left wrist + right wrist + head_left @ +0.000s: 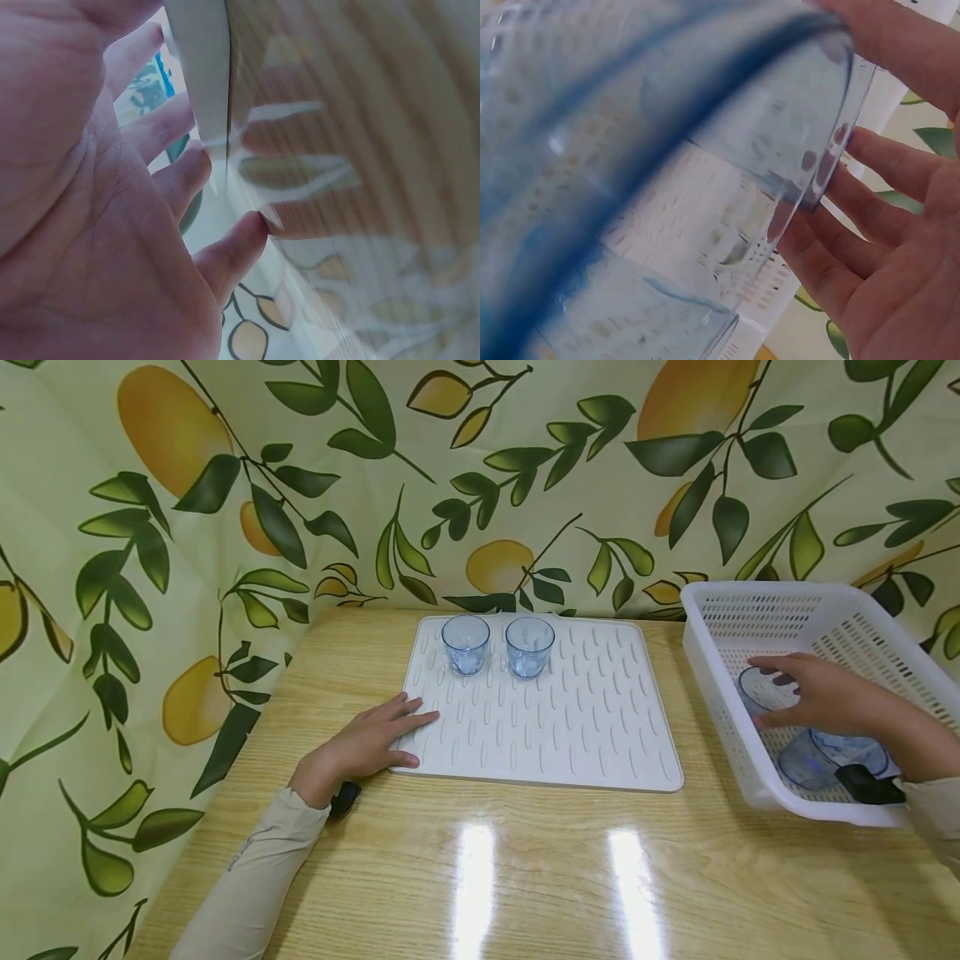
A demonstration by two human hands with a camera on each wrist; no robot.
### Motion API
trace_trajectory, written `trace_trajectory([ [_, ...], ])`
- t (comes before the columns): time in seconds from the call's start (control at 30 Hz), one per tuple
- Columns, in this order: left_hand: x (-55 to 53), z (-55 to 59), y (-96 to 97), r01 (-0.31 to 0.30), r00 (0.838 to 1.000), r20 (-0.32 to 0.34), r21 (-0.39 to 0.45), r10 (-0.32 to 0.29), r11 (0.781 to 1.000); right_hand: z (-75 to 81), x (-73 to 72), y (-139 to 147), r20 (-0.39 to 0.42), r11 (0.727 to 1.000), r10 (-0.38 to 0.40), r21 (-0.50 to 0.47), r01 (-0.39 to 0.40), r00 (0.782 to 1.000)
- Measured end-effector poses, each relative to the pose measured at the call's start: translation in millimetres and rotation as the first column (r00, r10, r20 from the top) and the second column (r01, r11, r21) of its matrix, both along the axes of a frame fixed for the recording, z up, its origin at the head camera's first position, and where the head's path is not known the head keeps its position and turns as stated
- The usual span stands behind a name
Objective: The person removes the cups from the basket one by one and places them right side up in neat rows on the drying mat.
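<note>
Two blue-tinted glasses stand upright side by side on the white drying mat point(555, 727), a left glass point(467, 647) and a right glass point(529, 650), near its back edge. My left hand point(375, 739) rests with spread fingers at the mat's left edge; the left wrist view shows its fingertips at the mat's side and the wooden surface. Inside the white basket point(738, 768), my right hand point(832, 693) holds a clear blue glass point(756, 693) between thumb and fingers. The right wrist view shows the fingertips point(802, 232) against its wall.
More blue glasses point(806, 760) lie in the basket under my right hand, partly hidden by the wrist. The basket stands at the right on the wooden table point(375, 852). A patterned cloth point(450, 485) with leaves and fruit hangs behind and at the left.
</note>
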State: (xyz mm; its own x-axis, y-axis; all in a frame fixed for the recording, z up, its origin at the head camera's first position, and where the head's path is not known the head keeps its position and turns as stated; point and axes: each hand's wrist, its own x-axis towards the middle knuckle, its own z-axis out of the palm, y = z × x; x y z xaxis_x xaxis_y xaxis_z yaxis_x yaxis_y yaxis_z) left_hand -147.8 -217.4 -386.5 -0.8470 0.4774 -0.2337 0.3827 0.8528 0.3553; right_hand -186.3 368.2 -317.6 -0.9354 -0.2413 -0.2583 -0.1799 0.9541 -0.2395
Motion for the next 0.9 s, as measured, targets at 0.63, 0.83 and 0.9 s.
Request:
trace_trajectory([
  [0.63, -0.9, 1.7, 1.6, 0.017, 1.0, -0.01, -0.021, -0.017, 1.0, 29.9, 33.8, -3.5, -0.314, 0.991, -0.119, 0.021, 0.132, 0.942],
  [0.83, -0.5, 0.5, 1.7, 0.008, 1.0, -0.002, -0.02, -0.008, 1.0, 42.8, 49.6, -15.5, -0.388, 0.982, -0.191, -0.065, 0.18, 0.902],
  [0.9, -0.5, -0.6, 1.8, 0.005, 1.0, -0.003, -0.021, -0.005, 1.0, 45.7, 54.1, -21.1, -0.396, 0.972, -0.234, -0.124, 0.201, 0.888],
])
